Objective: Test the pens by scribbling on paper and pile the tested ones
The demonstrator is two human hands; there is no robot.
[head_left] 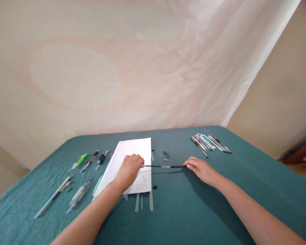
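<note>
A thin pen refill [165, 166] stretches level between my two hands, black toward both ends with a short pale section in the middle. My left hand [131, 166] is closed on its left end, over the white paper [135, 146]. At the other end, my right hand [195, 166] pinches the thicker black part above the green cloth. Both tips are hidden in my fingers. Below the refill lies a small black cap [155, 187]. Just beyond it are a small brass-coloured tip [165, 160] and a short dark piece [166, 154].
Several pens lie in a pile [211, 143] at the back right. To the left are a green pen [80, 160], black pens [102, 157], a bundle of clear pen parts [79, 195] and a long pale rod [52, 197]. Clear tubes [137, 203] stick out under the paper's near edge.
</note>
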